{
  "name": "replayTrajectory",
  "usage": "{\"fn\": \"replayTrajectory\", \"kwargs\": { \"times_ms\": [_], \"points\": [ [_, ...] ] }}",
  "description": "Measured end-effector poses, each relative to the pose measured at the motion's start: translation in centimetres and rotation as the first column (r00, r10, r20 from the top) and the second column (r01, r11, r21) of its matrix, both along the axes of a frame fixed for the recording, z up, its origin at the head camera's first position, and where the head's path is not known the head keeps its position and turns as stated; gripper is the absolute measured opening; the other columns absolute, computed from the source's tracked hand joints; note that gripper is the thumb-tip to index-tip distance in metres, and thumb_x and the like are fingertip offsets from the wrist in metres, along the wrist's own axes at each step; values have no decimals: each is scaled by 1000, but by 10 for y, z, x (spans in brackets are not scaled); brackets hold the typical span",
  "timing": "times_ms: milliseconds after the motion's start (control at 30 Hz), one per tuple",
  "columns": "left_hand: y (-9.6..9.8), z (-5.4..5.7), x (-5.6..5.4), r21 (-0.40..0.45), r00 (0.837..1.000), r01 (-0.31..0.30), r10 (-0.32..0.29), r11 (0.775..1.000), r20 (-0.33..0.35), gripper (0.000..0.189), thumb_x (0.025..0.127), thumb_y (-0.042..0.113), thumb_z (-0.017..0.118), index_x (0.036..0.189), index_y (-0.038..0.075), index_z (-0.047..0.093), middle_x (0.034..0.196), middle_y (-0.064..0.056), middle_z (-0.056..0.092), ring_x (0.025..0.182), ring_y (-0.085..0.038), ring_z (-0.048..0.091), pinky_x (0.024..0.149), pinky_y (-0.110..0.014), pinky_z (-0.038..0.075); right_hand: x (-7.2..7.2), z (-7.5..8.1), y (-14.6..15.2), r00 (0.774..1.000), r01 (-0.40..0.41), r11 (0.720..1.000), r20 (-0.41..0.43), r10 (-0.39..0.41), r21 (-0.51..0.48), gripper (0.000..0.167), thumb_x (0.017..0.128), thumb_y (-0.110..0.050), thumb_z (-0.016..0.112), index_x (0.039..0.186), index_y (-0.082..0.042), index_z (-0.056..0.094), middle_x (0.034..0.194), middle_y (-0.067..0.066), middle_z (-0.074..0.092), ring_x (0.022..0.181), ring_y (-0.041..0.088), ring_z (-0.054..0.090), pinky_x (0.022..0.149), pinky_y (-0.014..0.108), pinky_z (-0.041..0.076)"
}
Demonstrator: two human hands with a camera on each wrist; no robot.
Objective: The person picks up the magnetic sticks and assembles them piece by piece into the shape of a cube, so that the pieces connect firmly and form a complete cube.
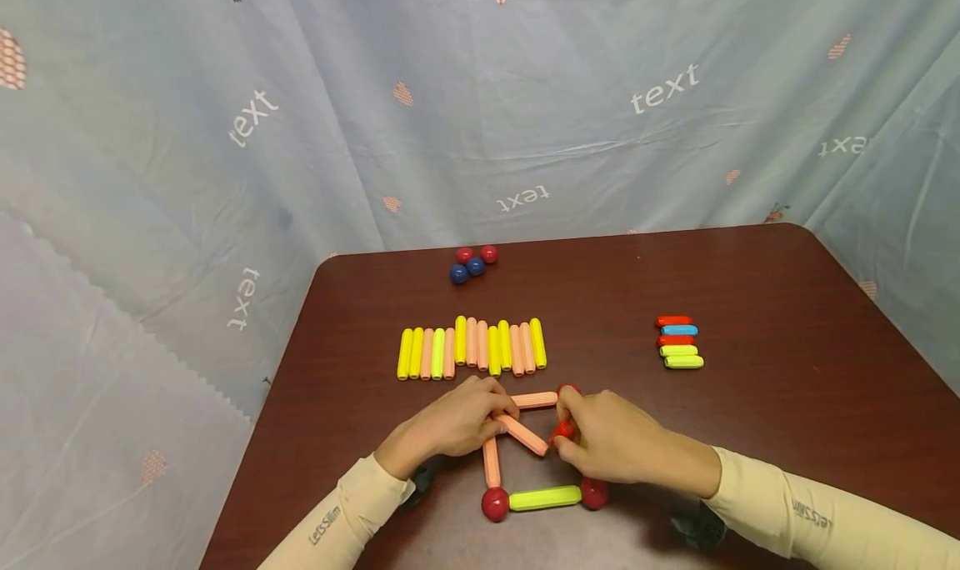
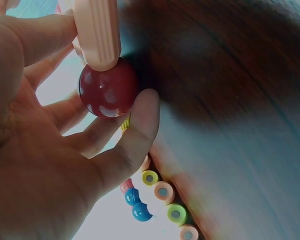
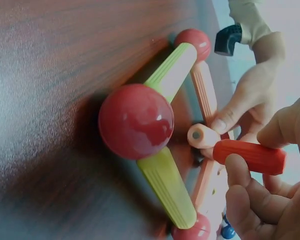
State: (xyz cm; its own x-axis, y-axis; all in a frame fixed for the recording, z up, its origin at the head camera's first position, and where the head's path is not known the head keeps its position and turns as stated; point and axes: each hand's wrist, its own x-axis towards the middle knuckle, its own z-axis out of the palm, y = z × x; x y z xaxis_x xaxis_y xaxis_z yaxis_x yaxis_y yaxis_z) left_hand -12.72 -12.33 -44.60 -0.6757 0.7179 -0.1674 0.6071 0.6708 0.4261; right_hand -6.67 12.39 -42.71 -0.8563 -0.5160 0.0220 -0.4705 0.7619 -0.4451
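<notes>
My left hand pinches a pink magnetic rod that slants inward over a four-sided frame. In the left wrist view, fingertips of this hand are also right at a red ball. My right hand pinches a short red rod, its tip close to the pink rod's end in the right wrist view. The frame has red balls at its corners, a green rod in front, pink rods left and back, and a yellow rod mostly hidden in the head view by my right hand.
Beyond the frame, a row of yellow, pink and green rods lies on the dark table. Red and blue balls sit near the back edge. At right lies a stack of short rods. A patterned curtain hangs behind.
</notes>
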Motion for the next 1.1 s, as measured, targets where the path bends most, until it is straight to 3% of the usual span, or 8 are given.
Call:
{"fn": "replayTrajectory", "kwargs": {
  "times_ms": [133,233,367,467,600,900,1100],
  "points": [
    [1,1,0,7,1000,9,-9,1000,-7,14,97,19,71,110,18,76,112,-1,65,101,-18,55,85,-30,47,-2,0,3,999,7,1000,41,-6,-7,21,81,-16,70,83,-19,49,57,-12,40,48,2,33,46,19,26],
    [1,2,0,10,1000,13,-13,1000,-14,15,96,18,71,110,17,76,112,-2,65,101,-19,55,85,-30,47,-4,-1,5,1000,-5,1000,27,4,31,16,80,-16,72,91,-16,60,61,-13,47,52,2,38,52,21,35],
    [1,4,0,-3,1000,3,-3,1000,-6,15,97,19,70,111,18,76,113,-2,65,102,-19,55,85,-30,47,-5,-2,4,999,-33,994,-20,35,100,26,80,-18,71,105,-14,73,69,-14,58,60,5,44,66,29,43],
    [0,4,1,-5,1000,-1,1,1000,0,15,97,19,70,111,18,76,114,-2,65,103,-19,55,85,-30,48,-3,-5,3,998,-43,991,-49,50,126,20,79,-18,71,98,-18,77,79,-13,63,69,7,48,68,30,41],
    [1,4,2,0,1000,1,-1,1000,0,15,97,19,70,111,18,76,115,-2,65,105,-20,55,86,-32,48,1,-7,2,999,-29,992,-39,34,126,13,81,-23,76,94,-20,75,86,-11,57,77,8,45,66,26,37],
    [2,1,3,-13,1000,2,-2,1000,8,15,98,20,69,111,19,76,115,-1,65,104,-19,54,86,-30,48,7,-15,0,998,-62,990,-3,63,125,15,83,-31,76,81,-19,67,65,-16,48,64,2,43,64,28,37],
    [2,1,1,-9,1000,5,-5,1000,2,16,98,18,69,112,17,75,115,-2,64,105,-20,55,88,-32,49,8,-16,-2,997,-71,983,-26,76,172,28,82,-31,75,65,-25,54,59,-15,43,62,5,40,62,27,31]
  ]
}}
